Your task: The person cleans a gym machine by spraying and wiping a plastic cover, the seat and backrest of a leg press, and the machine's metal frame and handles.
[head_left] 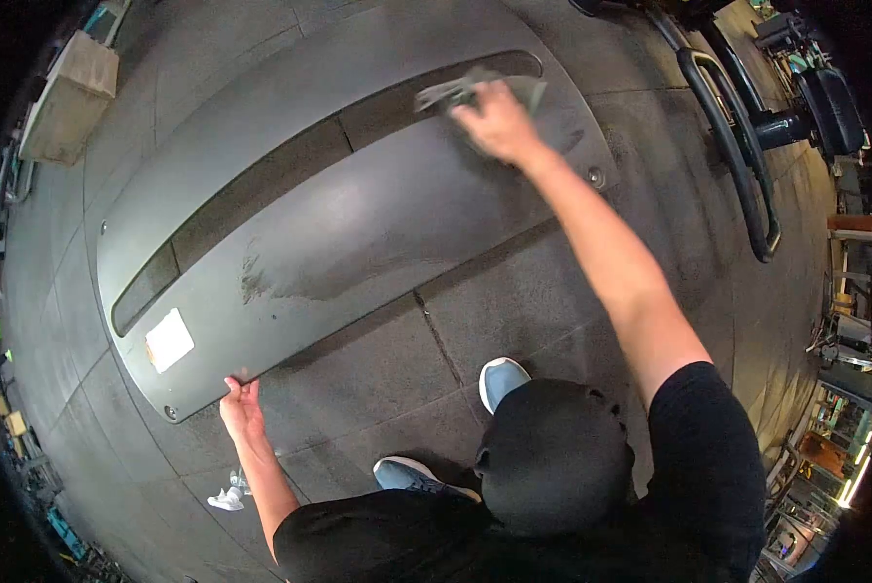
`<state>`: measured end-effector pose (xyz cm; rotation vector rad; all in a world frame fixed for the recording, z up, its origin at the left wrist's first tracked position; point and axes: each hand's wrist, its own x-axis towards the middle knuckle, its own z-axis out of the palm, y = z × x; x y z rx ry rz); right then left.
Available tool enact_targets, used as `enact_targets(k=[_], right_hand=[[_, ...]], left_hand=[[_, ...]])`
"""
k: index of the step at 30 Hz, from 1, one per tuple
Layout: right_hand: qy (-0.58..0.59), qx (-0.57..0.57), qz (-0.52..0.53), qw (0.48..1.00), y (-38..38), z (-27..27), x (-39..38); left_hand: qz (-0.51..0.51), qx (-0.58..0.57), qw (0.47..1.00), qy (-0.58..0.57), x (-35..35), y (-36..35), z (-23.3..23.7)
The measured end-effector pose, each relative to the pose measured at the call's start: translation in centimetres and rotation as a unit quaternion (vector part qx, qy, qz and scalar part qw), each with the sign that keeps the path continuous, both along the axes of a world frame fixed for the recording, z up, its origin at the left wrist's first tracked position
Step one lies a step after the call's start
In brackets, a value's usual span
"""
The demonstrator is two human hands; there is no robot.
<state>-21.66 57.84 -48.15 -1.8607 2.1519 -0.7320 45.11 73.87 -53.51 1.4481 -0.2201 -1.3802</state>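
A large dark grey panel (pixel 358 214) with rounded ends and a long curved slot lies across the floor. Near the slot's upper right end, my right hand (pixel 496 121) presses a greyish cloth (pixel 528 90) on the panel; motion blurs both. My left hand (pixel 243 403) grips the panel's near edge toward its lower left corner, thumb and fingers at the rim. A white label (pixel 170 340) is stuck beside the slot's left end. Dark, wet-looking smears mark the panel's middle.
A black-framed machine with a tubular handle (pixel 737 146) stands at the right. At the upper left is a pale, dirty box (pixel 69 97). What looks like a white spray bottle (pixel 227 498) sits by my left forearm, partly hidden. My blue shoes (pixel 502 381) are on the tiled floor.
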Motion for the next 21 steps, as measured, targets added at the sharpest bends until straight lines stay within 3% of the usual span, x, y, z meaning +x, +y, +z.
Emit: enact_targets(k=[1, 2, 5, 8, 9, 10, 11, 12, 13, 14, 21], right_hand=[[-0.008, 0.006, 0.055, 0.998, 1.1, 2.1, 4.1], [0.056, -0.048, 0.135, 0.988, 0.4, -0.4, 5.8], [0.067, -0.076, 0.186, 0.977, 0.4, -1.4, 5.9], [0.065, -0.030, 0.188, 0.980, 0.1, -0.4, 0.3], [-0.012, 0.044, 0.109, 0.993, 1.1, 3.1, -0.8], [0.059, 0.029, 0.065, 0.996, 0.6, 2.2, -3.7], [0.127, -0.069, 0.063, 0.988, -0.2, -0.8, -8.0], [0.144, -0.074, 0.039, 0.986, -0.6, -1.6, -11.2], [0.114, 0.050, 0.049, 0.991, -0.4, 2.4, -12.1], [0.157, 0.068, 0.093, 0.981, -0.6, 3.2, -13.4], [0.269, 0.044, 0.256, 0.927, -4.4, 4.1, -19.4]], left_hand=[[-0.007, -0.006, 1.000, 0.001, 0.2, 0.0, -0.2], [-0.015, -0.011, 1.000, 0.000, 0.3, 0.0, -0.2], [-0.011, 0.006, 1.000, -0.003, -0.3, -0.1, 0.9], [-0.027, -0.015, 1.000, 0.003, -0.2, 0.2, 0.9], [-0.026, -0.014, 1.000, 0.002, -0.2, 0.2, 0.8], [-0.026, -0.014, 1.000, 0.002, -0.1, 0.3, 0.9], [-0.024, -0.016, 1.000, 0.003, -0.2, 0.3, 0.8], [-0.022, -0.015, 1.000, 0.002, -0.2, 0.4, 0.8], [-0.026, -0.019, 0.999, 0.005, -0.2, 0.5, 0.8], [-0.029, -0.024, 0.999, 0.009, -0.2, 0.4, 0.8], [-0.023, -0.006, 1.000, 0.007, -0.5, 0.5, 1.2]])
